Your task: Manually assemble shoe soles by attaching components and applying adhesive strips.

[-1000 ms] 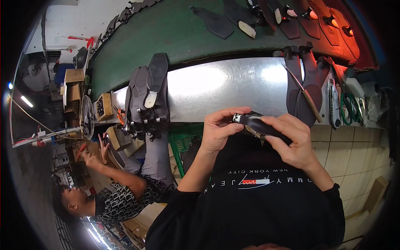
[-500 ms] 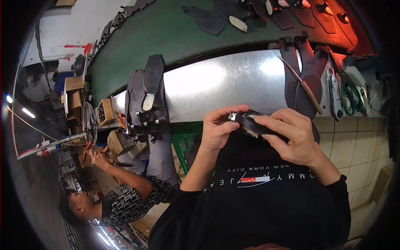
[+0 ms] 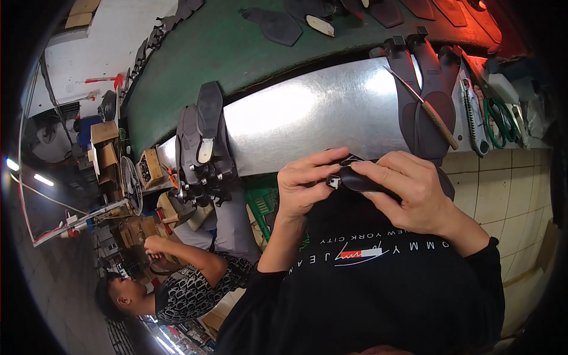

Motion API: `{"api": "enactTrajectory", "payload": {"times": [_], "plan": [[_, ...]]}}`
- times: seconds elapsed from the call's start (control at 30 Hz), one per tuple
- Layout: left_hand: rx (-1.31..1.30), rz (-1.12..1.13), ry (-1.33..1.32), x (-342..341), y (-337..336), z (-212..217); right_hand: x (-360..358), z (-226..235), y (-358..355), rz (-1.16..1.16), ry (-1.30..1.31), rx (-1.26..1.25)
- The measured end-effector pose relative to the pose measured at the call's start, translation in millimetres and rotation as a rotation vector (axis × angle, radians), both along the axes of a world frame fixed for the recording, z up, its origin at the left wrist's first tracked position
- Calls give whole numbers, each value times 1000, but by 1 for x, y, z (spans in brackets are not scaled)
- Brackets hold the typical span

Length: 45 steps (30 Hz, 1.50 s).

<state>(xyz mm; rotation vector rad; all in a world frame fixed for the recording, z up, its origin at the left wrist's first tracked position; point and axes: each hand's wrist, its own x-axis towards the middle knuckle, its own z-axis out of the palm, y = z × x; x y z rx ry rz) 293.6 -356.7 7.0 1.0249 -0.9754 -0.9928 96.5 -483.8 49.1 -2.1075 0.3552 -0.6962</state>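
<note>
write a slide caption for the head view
The left hand and right hand hold a dark shoe part beside a shiny metal worktop.

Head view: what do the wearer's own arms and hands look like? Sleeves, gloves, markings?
The left hand and right hand are bare: no gloves, and no watch or bracelet visible. Plain black sleeves stop short of the wrists. They belong to a black top with white lettering and a red-and-white emblem. No cables visible on either arm.

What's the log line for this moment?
left hand: holding dark shoe piece | right hand: holding it | wooden-handled tool: lying on dark soles
</note>
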Motion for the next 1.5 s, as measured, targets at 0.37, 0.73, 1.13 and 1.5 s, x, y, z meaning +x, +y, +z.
{"api": "enactTrajectory", "payload": {"times": [0.37, 0.73, 1.13, 1.5], "plan": [[57, -9, -100, -11, 1, 11, 2, -1, 5, -1, 104, -15], [410, 40, 236, -25, 1, 10, 5, -29, -3, 33, 104, 423], [611, 110, 264, -18, -8, 17, 6, -27, -19, 228, 148, 62], [563, 118, 132, -22, -16, 22, 7, -38, -4, 82, 123, 264]]}}
